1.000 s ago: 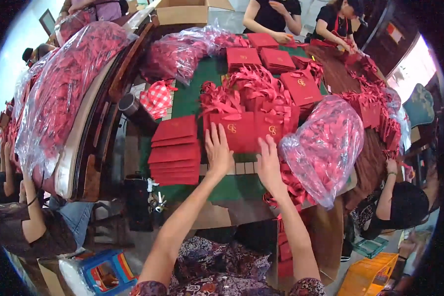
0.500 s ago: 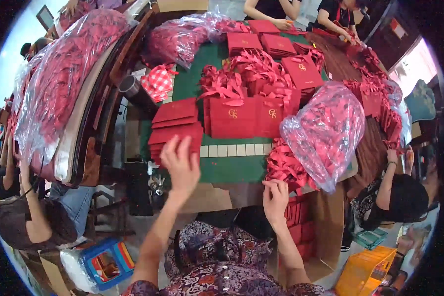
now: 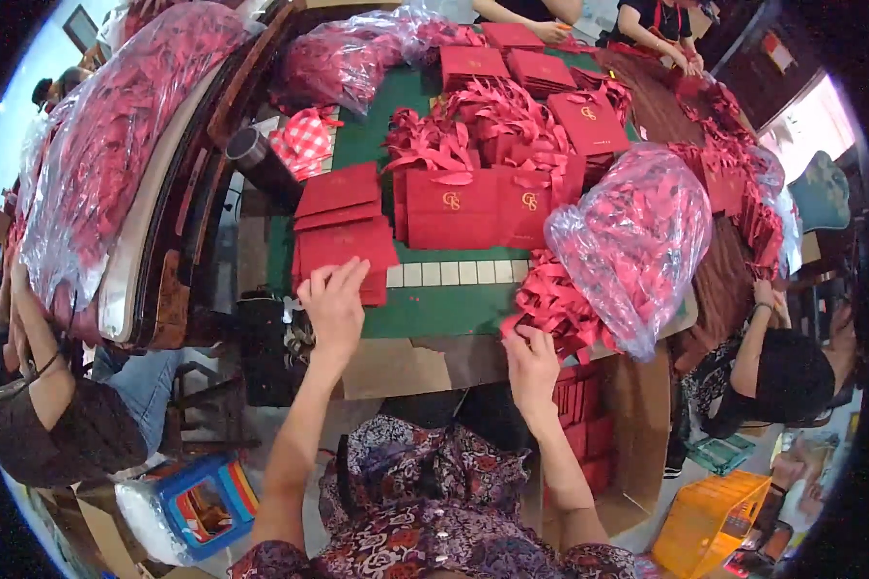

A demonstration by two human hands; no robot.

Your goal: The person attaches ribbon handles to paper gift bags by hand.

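- A green-topped table (image 3: 439, 317) carries the work, red paper goods spread across it within arm's reach of the seated person.
- A bulging clear plastic bag (image 3: 639, 236) packed with red ribbon leans at the right. It looks light for its bulk, its film slick and easily torn; two spread palms under its sides would likely hold better than a pinch.
- Red gift bags (image 3: 454, 214) with gold emblems stand in a tight row at mid-table, ribbon handles heaped above. Their panels appear stiff but prone to creasing; gathering several by the sides seems kinder than tugging one handle.
- A stack of flat red bags (image 3: 341, 214) lies fanned at the left, near the table's front edge. Each probably weighs little, and the smooth faces could slide over one another. The best hold appears to be the near edge, thumb below and fingers above.
- A heap of red ribbon loops (image 3: 560, 297) sits beneath the plastic bag's near side, soft, limp and likely to snag; whether paper lies under it cannot be told.
- The left hand (image 3: 332, 307) reaches onto the stack's near edge, fingers bent, fingertips on the top pieces; whether it grasps one is unclear.
- The right hand (image 3: 533, 365) bends its fingers against the ribbon heap's near edge; whether a strand is pinched there cannot be told.
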